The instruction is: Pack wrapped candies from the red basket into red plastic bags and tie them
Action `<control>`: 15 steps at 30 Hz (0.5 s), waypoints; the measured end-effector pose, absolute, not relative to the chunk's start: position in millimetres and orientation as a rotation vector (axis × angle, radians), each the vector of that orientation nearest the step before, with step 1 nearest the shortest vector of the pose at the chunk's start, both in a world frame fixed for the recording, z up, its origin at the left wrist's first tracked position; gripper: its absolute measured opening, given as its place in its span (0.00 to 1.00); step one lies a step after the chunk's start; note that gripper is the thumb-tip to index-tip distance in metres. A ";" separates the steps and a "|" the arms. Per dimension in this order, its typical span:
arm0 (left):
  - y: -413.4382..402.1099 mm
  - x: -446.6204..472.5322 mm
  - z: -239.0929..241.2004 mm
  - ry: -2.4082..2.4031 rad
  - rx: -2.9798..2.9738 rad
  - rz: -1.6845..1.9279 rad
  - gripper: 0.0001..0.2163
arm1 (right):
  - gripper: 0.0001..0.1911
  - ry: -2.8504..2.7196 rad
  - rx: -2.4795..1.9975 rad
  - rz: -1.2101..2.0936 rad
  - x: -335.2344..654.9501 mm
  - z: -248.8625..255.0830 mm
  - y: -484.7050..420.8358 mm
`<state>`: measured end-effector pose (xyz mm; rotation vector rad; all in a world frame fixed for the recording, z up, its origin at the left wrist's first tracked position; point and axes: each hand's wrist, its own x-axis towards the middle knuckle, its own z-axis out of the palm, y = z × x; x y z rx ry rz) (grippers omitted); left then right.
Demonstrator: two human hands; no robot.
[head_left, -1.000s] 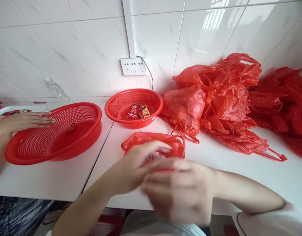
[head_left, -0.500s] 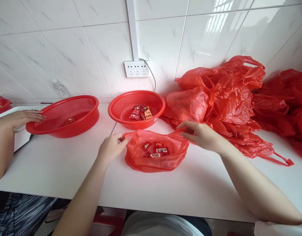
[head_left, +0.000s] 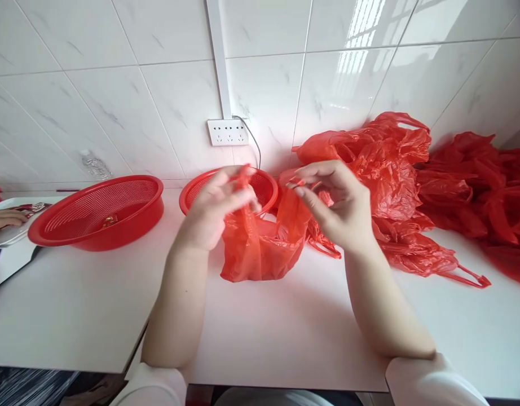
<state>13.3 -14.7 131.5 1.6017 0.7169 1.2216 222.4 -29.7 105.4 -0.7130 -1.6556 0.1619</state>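
Note:
A thin red plastic bag (head_left: 264,256) stands on the white table, pulled upward by its handles. My left hand (head_left: 207,211) has its fingers closed around the left handle, the tip of which pokes up above them. Between thumb and fingertips, my right hand (head_left: 344,206) pinches the other handle. Whatever lies inside the bag is hidden by its walls now. Just behind the bag is a round red basket (head_left: 187,198), largely covered by my left hand and the bag.
A larger red basket (head_left: 150,217) with a few small packets stands at the left. Beyond it a co-worker's hand (head_left: 6,219) rests by a white tray. Crumpled red bags (head_left: 395,163) are heaped at the right against the tiled wall. A socket panel (head_left: 228,133) is on the wall.
Both my hands have risen and drawn the bag's handles up, narrowing its wide mouth and hiding the packets inside. The co-worker's hand has left the larger basket and moved to the tray.

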 end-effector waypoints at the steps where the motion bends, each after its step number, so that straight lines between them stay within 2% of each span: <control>1: -16.1 19.9 125.8 0.736 1.657 1.109 0.17 | 0.06 -1.735 -0.688 0.153 220.4 103.6 -32.2; 3: -18.4 32.5 114.4 0.733 1.781 0.952 0.17 | 0.07 -1.893 -0.605 0.146 218.0 100.7 -35.6; 5: -18.6 42.5 104.9 0.711 1.872 0.914 0.06 | 0.08 -1.996 -0.529 0.103 217.2 99.3 -36.1; 6: -17.9 46.1 101.4 0.706 1.878 0.915 0.04 | 0.08 -2.003 -0.524 0.063 217.2 99.2 -35.2; 9: -13.9 50.6 96.4 0.718 1.728 0.910 0.12 | 0.10 -1.931 -0.625 0.007 218.8 99.9 -28.8; 12: -10.5 48.5 97.4 0.713 1.608 0.944 0.17 | 0.12 -1.965 -0.729 0.224 220.9 99.1 -20.3; 15: -7.1 42.8 99.4 0.739 1.602 0.953 0.18 | 0.09 -1.919 -0.803 0.374 222.4 95.6 -14.7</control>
